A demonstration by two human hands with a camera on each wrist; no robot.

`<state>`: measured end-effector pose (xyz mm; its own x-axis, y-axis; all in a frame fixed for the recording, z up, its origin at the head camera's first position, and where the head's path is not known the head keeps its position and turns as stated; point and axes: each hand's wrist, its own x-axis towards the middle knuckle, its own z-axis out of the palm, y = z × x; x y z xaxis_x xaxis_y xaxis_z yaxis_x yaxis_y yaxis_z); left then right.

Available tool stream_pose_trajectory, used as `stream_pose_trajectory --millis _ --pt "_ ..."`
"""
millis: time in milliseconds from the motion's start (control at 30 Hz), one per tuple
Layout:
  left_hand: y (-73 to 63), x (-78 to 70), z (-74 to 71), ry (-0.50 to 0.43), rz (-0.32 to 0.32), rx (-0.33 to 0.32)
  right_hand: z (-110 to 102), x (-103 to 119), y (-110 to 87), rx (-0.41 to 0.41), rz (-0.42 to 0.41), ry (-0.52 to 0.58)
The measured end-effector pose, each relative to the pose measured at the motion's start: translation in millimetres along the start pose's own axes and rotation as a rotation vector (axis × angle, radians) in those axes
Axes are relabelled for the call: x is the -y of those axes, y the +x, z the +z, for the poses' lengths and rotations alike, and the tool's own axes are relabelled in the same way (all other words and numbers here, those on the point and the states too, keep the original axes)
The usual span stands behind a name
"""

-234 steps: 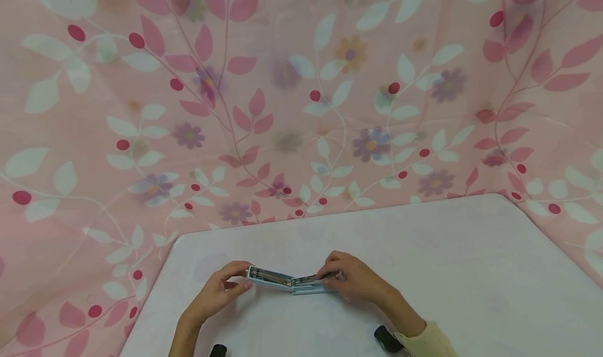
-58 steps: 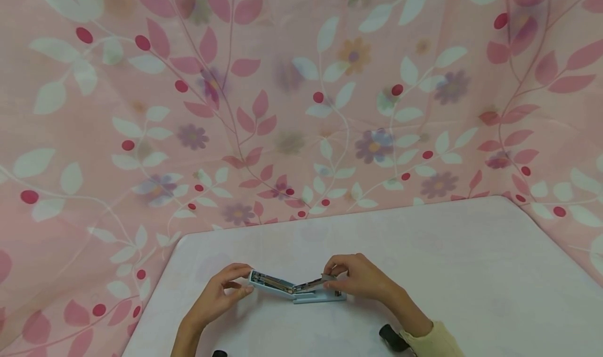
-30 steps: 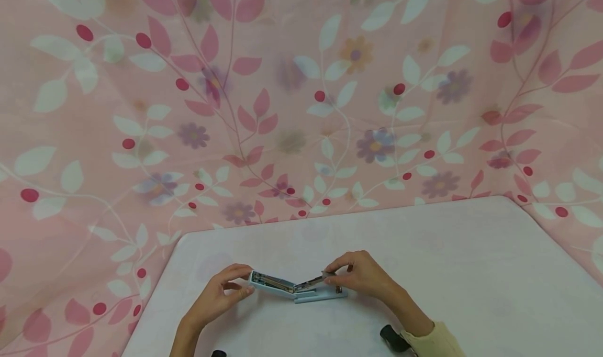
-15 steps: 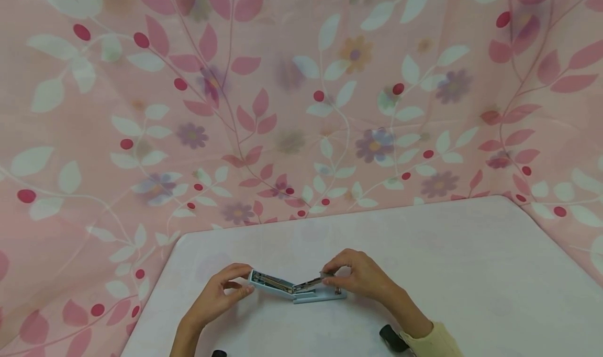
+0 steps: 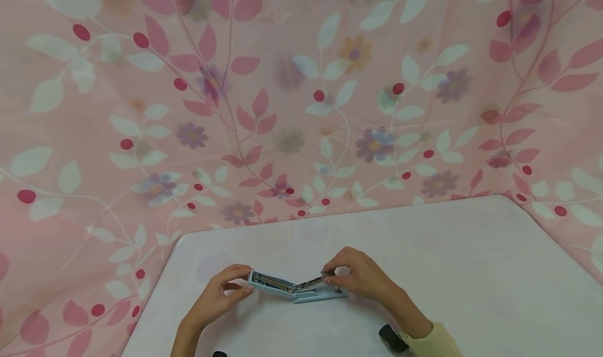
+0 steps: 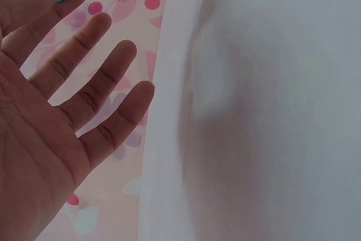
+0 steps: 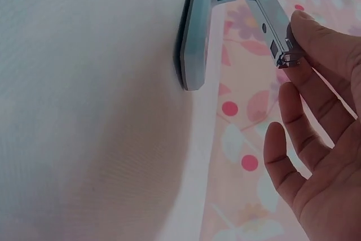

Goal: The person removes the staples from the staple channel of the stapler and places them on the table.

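Note:
A light blue stapler [image 5: 321, 295] lies spread apart on the table, its base flat on the white cloth. Its top cover [image 5: 272, 285] slants up to the left, with the inside showing. Thumb and index finger of my left hand [image 5: 220, 294] pinch the cover's far end; in the left wrist view the other fingers are spread. My right hand [image 5: 360, 276] pinches the free end of the metal staple magazine [image 7: 271, 18], which is tilted up off the base [image 7: 194, 43]. Whether staples lie inside is too small to tell.
A white cloth covers the table [image 5: 424, 252], which has rounded far corners. Behind it hangs a pink floral curtain [image 5: 282, 111]. A black wrist device [image 5: 393, 338] sits by the right wrist, and part of another [image 5: 219, 354] shows near the left.
Since the earliest frame, my right hand has lifted the magazine's end higher, and more of the base shows beneath it. Over the last second hands and stapler have hardly moved.

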<state>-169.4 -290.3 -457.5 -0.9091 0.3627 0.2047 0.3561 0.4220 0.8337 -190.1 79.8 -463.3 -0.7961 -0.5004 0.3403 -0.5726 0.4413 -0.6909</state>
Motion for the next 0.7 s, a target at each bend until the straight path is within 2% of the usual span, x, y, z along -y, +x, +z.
stream_pose_trajectory --millis 100,267,500,700 --pt "-0.8 0.2 -0.3 0.003 0.001 0.001 0.3 0.7 0.3 0.014 -0.006 -0.031" --pt "-1.0 0.0 -0.2 0.005 0.016 0.001 2.0 1.3 1.2 0.040 -0.065 -0.081" --pt "0.6 -1.1 0.5 0.019 0.047 -0.010 3.0 4.4 1.2 -0.012 -0.136 -0.109" --pt "1.7 3.0 0.4 0.016 0.031 -0.011 5.1 3.7 0.2 -0.014 -0.115 -0.114"
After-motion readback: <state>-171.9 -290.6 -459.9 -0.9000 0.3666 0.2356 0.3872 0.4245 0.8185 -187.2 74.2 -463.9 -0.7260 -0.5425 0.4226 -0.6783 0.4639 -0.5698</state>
